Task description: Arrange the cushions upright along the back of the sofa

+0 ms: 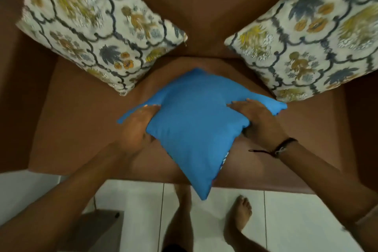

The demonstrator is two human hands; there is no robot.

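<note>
Plain bright-blue square fabric cushion (196, 129) sits in the middle of the frame, turned corner-down like a diamond; smooth cloth w/ a few soft creases, a strip of patterned side showing at its lower right edge. Its top corner is over the brown leather sofa seat (77, 125), its bottom corner hangs past the seat's front edge over the white tiled floor (296, 221). Left hand (137, 129) grips the left corner, fingers curled onto the front face, thumb side hidden behind. Right hand (257, 120) clamps the right corner the same way, fingers spread flat on top; a dark cord bracelet (280, 147) on that wrist. Left floral cream cushion (92, 26) & right floral cream cushion (311, 47) lean tilted against the brown backrest (204, 6), one per side, well apart. Open gap of bare backrest btwn them, straight beyond the blue one. Bare feet on the tiles below
</note>
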